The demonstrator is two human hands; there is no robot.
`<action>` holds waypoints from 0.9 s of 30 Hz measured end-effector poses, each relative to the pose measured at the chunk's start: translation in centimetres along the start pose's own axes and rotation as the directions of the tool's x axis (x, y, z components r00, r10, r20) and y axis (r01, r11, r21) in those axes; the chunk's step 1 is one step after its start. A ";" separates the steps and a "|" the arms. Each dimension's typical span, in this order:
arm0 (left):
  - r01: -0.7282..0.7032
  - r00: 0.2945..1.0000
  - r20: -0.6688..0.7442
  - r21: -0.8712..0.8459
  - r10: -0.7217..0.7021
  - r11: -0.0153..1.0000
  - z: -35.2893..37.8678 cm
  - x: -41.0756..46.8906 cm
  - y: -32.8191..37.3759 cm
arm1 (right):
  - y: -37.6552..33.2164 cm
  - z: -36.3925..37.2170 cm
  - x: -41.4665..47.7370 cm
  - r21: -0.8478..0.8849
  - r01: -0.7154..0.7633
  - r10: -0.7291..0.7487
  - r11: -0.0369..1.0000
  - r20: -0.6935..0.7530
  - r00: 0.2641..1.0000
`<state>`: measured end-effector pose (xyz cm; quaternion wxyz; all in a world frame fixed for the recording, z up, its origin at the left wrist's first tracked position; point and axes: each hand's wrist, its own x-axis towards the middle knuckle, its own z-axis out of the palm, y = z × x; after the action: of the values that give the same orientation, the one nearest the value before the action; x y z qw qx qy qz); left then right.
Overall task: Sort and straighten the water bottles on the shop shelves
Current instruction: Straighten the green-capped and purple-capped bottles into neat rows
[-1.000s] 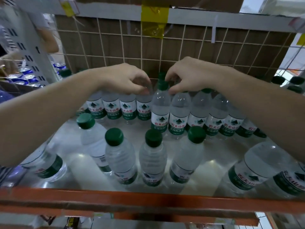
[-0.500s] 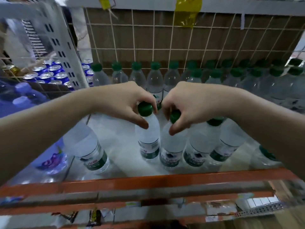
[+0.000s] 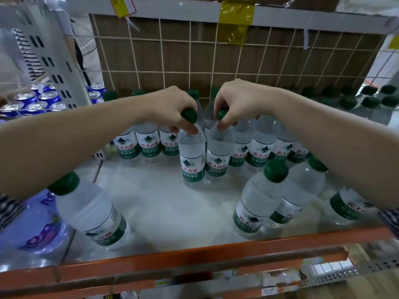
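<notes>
Green-capped left bottle (image 3: 192, 156) gripped under left hand (image 3: 172, 108), right bottle (image 3: 218, 152) gripped under right hand (image 3: 238, 103)

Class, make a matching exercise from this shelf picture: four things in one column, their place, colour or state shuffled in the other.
1 left hand
2 blue cans
3 yellow tape
4 front rail

A orange
B at the far left
C grips a green bottle cap
D stuck up top

Pairs: 1-C, 2-B, 3-D, 4-A
</notes>
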<state>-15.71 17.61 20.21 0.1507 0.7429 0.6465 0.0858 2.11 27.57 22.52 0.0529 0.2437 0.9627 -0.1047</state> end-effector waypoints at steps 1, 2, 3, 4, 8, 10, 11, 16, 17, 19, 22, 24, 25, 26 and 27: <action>0.006 1.000 -0.017 0.023 -0.006 1.000 0.0 0.5 -0.2 | 0.5 -0.1 0.6 0.000 -0.002 0.002 1.000 -0.004 1.000; 0.015 1.000 -0.028 0.045 -0.014 0.999 -0.1 0.9 -0.2 | 0.9 -0.1 1.1 0.007 -0.004 0.004 1.000 -0.007 1.000; 0.029 0.999 -0.037 0.063 -0.026 0.998 -0.2 1.4 -0.2 | 1.3 -0.2 1.6 0.013 -0.004 0.004 1.000 -0.009 1.000; 0.041 0.998 -0.045 0.071 -0.038 0.997 -0.3 1.8 -0.3 | 1.6 -0.2 2.2 0.016 -0.005 0.005 1.000 -0.008 1.000; 0.055 0.995 -0.091 0.055 -0.050 0.997 -0.4 2.7 -0.8 | 2.4 -0.3 4.1 -0.006 0.009 -0.009 1.000 0.000 1.000; 0.072 0.993 -0.101 0.065 -0.066 0.995 -0.2 3.0 -0.9 | 2.8 -0.4 4.6 -0.013 0.021 -0.020 1.000 0.015 1.000; 0.088 0.992 -0.100 0.063 -0.081 0.994 -0.2 3.1 -0.9 | 2.9 -0.4 4.7 -0.013 0.025 -0.025 1.000 0.023 0.999; 0.160 0.981 -0.121 0.038 -0.154 0.986 0.3 3.2 -0.5 | 3.2 -0.1 4.8 -0.032 0.048 -0.047 0.998 0.043 0.998; 0.176 0.977 -0.129 0.039 -0.170 0.984 0.4 3.2 -0.4 | 3.2 -0.1 4.7 -0.037 0.050 -0.048 0.998 0.043 0.998; 0.212 0.969 -0.140 0.054 -0.202 0.976 0.6 3.1 -0.4 | 3.0 -0.1 4.6 -0.055 0.052 -0.050 0.997 0.041 0.998; 0.259 0.956 -0.175 0.120 -0.237 0.958 0.8 2.9 -0.1 | 2.7 -0.1 4.4 -0.080 0.047 -0.044 0.996 0.035 0.998; 0.265 0.950 -0.209 0.137 -0.234 0.954 1.1 2.6 0.4 | 2.5 -0.2 4.1 -0.085 0.044 -0.041 0.995 0.031 0.999; 0.269 0.947 -0.216 0.136 -0.236 0.954 1.2 2.4 0.6 | 2.4 -0.2 3.9 -0.089 0.046 -0.044 0.995 0.026 0.999; 0.274 0.945 -0.220 0.137 -0.240 0.952 1.4 2.3 0.8 | 2.3 -0.2 3.6 -0.099 0.050 -0.049 0.994 0.018 0.999; 0.281 0.944 -0.222 0.153 -0.244 0.947 1.5 2.2 0.8 | 2.1 -0.1 3.3 -0.118 0.055 -0.055 0.992 0.006 0.998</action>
<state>-14.20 19.50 18.95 0.0263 0.6481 0.7569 0.0794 0.24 30.95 21.74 0.0653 0.2134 0.9735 -0.0495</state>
